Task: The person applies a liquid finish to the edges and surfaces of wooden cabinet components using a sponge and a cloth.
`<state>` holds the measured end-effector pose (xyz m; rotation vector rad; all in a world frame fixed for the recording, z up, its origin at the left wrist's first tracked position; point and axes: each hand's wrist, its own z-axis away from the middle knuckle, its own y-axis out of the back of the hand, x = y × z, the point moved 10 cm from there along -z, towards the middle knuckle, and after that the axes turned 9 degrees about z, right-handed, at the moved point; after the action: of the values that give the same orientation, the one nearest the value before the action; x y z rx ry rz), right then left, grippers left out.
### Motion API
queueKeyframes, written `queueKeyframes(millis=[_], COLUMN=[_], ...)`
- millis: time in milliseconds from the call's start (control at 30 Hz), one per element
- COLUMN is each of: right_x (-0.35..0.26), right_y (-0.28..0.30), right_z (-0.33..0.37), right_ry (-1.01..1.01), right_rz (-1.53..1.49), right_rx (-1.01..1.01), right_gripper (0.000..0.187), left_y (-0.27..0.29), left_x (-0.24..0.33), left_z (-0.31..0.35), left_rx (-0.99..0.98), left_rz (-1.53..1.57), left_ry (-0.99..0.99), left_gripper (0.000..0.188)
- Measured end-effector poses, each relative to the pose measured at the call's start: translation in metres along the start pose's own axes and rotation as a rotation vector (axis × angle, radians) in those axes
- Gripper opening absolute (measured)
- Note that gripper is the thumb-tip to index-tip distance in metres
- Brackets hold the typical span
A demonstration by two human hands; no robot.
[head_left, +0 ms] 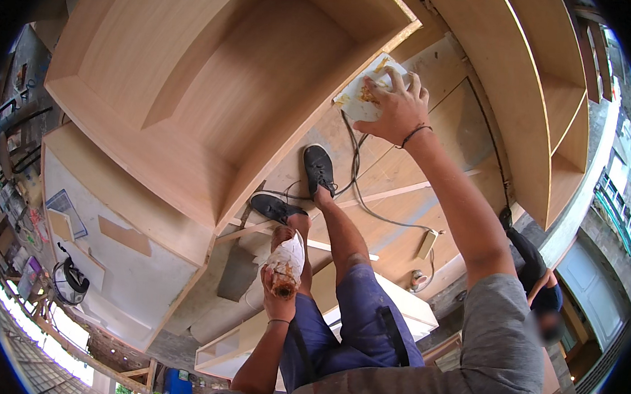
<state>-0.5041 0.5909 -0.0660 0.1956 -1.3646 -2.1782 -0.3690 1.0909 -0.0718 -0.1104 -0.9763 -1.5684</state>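
My left hand (pixel 278 307) is wrapped round a whitish container or wrapped bundle (pixel 287 259), smeared brown, with a dark round end facing up; its exact kind I cannot make out. Reaching far forward, my right hand (pixel 400 108) grips a flat white piece (pixel 351 91) streaked with yellow-brown, glue-like stuff. That piece is at the front edge of a large open wooden cabinet (pixel 290 141); whether it touches the edge I cannot tell. My fingers bend over its near right side, and the palm side is hidden.
A cable (pixel 357 160) winds across the wooden boards around my shoes (pixel 319 170). Tall shelving (pixel 544 117) stands at the right, near another person (pixel 525 257). On the left, a white-topped panel (pixel 119 272) bears wood offcuts, and a black-and-white helmet (pixel 70 283) is beside it.
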Motion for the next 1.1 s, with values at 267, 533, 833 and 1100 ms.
queueKeyframes(millis=[267, 533, 833, 1100], right_x=[0.007, -0.011, -0.054, -0.055], right_y=[0.001, -0.006, -0.026, -0.006], right_z=[-0.004, 0.045, 0.038, 0.049], right_ry=[-0.005, -0.048, -0.015, -0.033], right_rz=[-0.028, -0.144, -0.271, -0.121], right_rx=[0.042, 0.085, 0.238, 0.03], right_gripper=[0.08, 0.085, 0.086, 0.084], left_y=[0.0, 0.002, 0.002, 0.004], left_x=[0.004, -0.01, -0.002, -0.01], left_z=[-0.001, 0.003, 0.003, 0.003], left_rx=[-0.013, -0.031, -0.025, -0.003], left_rz=[-0.003, -0.005, 0.029, 0.025], left_ry=[-0.03, 0.059, 0.027, 0.011], left_gripper=[0.088, 0.087, 0.085, 0.086])
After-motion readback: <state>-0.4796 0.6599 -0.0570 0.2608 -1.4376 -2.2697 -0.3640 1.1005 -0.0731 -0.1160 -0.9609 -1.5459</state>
